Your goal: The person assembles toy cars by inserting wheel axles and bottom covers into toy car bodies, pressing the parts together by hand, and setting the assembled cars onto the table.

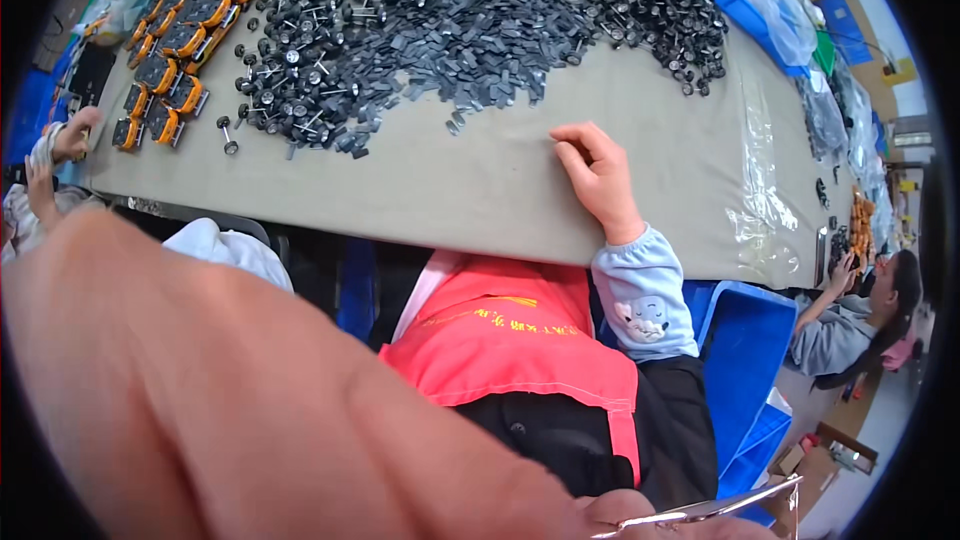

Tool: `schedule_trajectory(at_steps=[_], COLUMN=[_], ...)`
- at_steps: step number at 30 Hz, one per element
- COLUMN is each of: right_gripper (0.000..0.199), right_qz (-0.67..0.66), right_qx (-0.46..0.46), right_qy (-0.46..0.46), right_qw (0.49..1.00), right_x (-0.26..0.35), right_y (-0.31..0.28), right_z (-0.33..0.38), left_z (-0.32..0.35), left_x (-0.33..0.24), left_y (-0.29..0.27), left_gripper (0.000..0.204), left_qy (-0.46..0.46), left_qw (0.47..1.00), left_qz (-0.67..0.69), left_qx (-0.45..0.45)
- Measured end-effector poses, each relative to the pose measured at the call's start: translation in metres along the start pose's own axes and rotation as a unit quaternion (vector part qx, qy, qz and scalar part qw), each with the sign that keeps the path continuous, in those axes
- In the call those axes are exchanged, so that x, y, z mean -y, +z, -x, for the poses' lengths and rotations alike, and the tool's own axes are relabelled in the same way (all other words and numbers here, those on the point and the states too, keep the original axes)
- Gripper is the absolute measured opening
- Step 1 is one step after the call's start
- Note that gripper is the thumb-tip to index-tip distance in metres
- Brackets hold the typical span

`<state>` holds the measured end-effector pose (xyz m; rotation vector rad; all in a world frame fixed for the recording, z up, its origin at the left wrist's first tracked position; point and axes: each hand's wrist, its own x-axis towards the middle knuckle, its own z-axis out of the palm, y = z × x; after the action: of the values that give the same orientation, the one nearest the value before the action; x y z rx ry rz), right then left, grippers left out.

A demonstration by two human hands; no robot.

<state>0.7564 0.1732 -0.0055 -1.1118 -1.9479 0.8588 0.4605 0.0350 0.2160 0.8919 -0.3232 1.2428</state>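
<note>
My left hand point(250, 370) fills the lower left, very close and blurred. Its fingers do not show clearly enough to tell what they do or hold. My right hand point(603, 180) rests on the beige-covered table point(450, 190), fingers curled together near the thumb, with nothing visible in them. Closest to it, beyond the fingertips, spreads a heap of small dark flat pieces point(480, 30). Around that heap lie many small black wheel pairs on metal axles point(660, 10). One loose wheel pair point(230, 136) sits at the left edge of the pile.
Rows of orange and black toy vehicle bodies point(180, 40) stand at the left. A blue bin point(745, 350) is beside my right side. One person's hands point(70, 140) show at the far left; another person point(850, 310) works at the right end near orange parts point(861, 225).
</note>
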Motion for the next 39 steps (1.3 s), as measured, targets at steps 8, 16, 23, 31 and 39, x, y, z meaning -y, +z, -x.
schedule_trajectory(at_steps=[8, 16, 23, 31, 39], right_gripper=[0.012, 0.012, 0.011, 0.01, 0.011], right_qz=[-0.008, 0.002, 0.019, 0.014, 0.024], right_qx=[0.039, 0.048, 0.053, 0.051, 0.05], right_qy=[-0.02, -0.063, -0.074, -0.066, -0.075], right_qw=[0.999, 0.997, 0.996, 0.996, 0.996], right_x=[0.005, 0.004, 0.006, 0.005, 0.006], right_y=[-0.01, -0.009, -0.01, -0.009, -0.011], right_z=[0.016, 0.014, 0.011, 0.011, 0.011], left_z=[-0.019, -0.022, -0.026, -0.025, -0.025], left_x=[0.047, 0.059, 0.06, 0.06, 0.06], left_y=[0.013, -0.004, -0.01, -0.017, -0.014], left_gripper=[0.031, 0.03, 0.028, 0.026, 0.025], left_qy=[-0.127, -0.154, -0.159, -0.168, -0.172], left_qw=[0.987, 0.981, 0.979, 0.977, 0.975], left_qz=[0.016, 0.038, 0.04, 0.052, 0.052], left_qx=[0.093, 0.114, 0.122, 0.124, 0.132])
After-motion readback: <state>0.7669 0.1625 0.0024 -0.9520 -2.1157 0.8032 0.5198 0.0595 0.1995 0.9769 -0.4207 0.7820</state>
